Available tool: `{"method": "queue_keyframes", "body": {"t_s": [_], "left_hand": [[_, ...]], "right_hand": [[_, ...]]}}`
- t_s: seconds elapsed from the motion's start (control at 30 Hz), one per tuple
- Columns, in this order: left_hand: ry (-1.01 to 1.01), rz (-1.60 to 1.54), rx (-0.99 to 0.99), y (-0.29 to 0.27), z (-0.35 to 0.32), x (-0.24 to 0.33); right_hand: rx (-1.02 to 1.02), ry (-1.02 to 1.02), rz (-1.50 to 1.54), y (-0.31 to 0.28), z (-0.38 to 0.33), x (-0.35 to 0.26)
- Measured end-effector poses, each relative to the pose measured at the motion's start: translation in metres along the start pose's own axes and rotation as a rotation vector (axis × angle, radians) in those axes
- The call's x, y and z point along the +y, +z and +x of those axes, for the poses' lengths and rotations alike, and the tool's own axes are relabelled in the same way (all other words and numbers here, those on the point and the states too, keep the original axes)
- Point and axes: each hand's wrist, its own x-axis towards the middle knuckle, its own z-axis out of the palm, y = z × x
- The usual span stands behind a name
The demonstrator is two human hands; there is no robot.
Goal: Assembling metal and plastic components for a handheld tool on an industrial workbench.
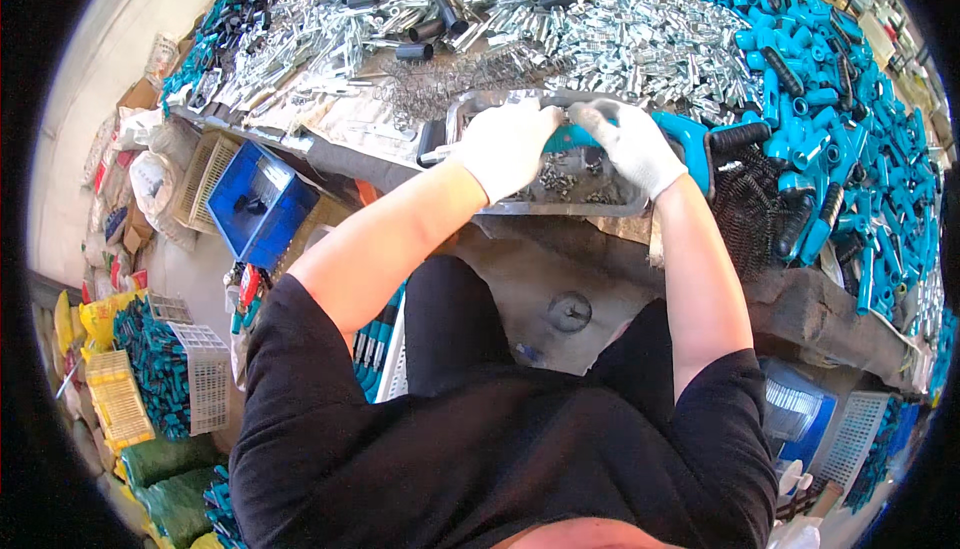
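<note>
Both hands wear white knit gloves and meet at upper centre of the frame, over a shallow metal tray (600,207). The left hand (505,147) and right hand (628,144) are close together, fingertips nearly touching, both pinched on a small teal plastic part (572,138) held between them just above the tray. How hard each hand clamps it is hard to tell; the fingers curl over most of the part.

The tray sits at the near edge of the workbench (800,314), centre frame, and holds a scatter of small dark metal bits (565,184) on its floor. A teal handle piece (690,139) lies just right of the right hand, touching the tray's right end, with a black ribbed grip (740,135) beside it.

Upper right of the frame: a big heap of teal plastic tubes (840,99) mixed with a few black ones. Below that heap, right of the tray, a pile of dark coil springs (750,209). Upper centre and upper left: a wide spread of shiny silver metal parts (560,29) with black sleeves (430,29) among them.

Left of centre, below the bench edge, a blue plastic crate (262,204). Lower left: a white perforated basket (205,374) beside a bundle of teal parts, and a yellow crate (115,399) further left. Lower right: another white basket (850,439).
</note>
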Motion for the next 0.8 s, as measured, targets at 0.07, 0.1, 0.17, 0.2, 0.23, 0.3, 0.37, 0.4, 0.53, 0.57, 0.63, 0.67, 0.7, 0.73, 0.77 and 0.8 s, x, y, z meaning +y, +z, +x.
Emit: {"method": "queue_keyframes", "body": {"t_s": [0.07,0.1,0.17,0.2,0.23,0.3,0.37,0.4,0.53,0.57,0.63,0.67,0.7,0.73,0.77,0.8], "left_hand": [[-0.002,0.021,0.021,-0.006,0.0,-0.002],[-0.046,-0.075,-0.076,-0.013,-0.001,-0.005],[-0.059,-0.258,-0.248,-0.023,-0.005,-0.02],[-0.065,-0.248,-0.245,-0.031,-0.006,-0.026],[-0.12,-0.31,-0.391,-0.04,-0.009,-0.029],[-0.175,-0.465,-0.521,-0.055,-0.013,-0.033],[-0.169,-0.513,-0.497,-0.048,-0.013,-0.041],[-0.182,-0.493,-0.505,-0.051,-0.012,-0.038],[-0.232,-0.433,-0.51,-0.044,-0.016,-0.027],[-0.233,-0.438,-0.513,-0.043,-0.017,-0.027],[-0.292,-0.677,-0.514,-0.042,-0.02,-0.028],[-0.32,-0.795,-0.513,-0.042,-0.021,-0.028],[-0.364,-1.003,-0.549,-0.047,-0.025,-0.026],[-0.361,-1.0,-0.554,-0.045,-0.028,-0.025],[-0.37,-1.103,-0.558,-0.041,-0.03,-0.025],[-0.384,-1.205,-0.559,-0.038,-0.034,-0.024]], "right_hand": [[-0.043,0.053,0.094,-0.003,-0.002,-0.005],[-0.024,-0.001,0.177,-0.005,-0.002,-0.003],[-0.006,-0.07,0.39,-0.006,-0.003,0.008],[-0.04,-0.06,0.485,-0.009,-0.004,0.01],[-0.048,-0.076,0.518,-0.01,-0.005,0.013],[-0.054,-0.076,0.553,-0.011,-0.007,0.017],[-0.075,-0.237,0.476,-0.012,-0.004,0.023],[-0.118,-0.192,0.503,-0.013,-0.005,0.016],[-0.145,-0.266,0.399,-0.009,-0.003,0.015],[-0.108,-0.192,0.44,-0.006,-0.003,0.015],[-0.06,-0.112,0.477,-0.006,-0.003,0.016],[-0.007,-0.14,0.411,-0.005,-0.002,0.018],[0.046,-0.17,0.349,-0.003,-0.001,0.018],[0.1,-0.199,0.286,-0.001,-0.001,0.017],[0.064,0.023,0.404,0.001,-0.006,0.013],[0.066,0.025,0.41,0.003,-0.007,0.006]]}}
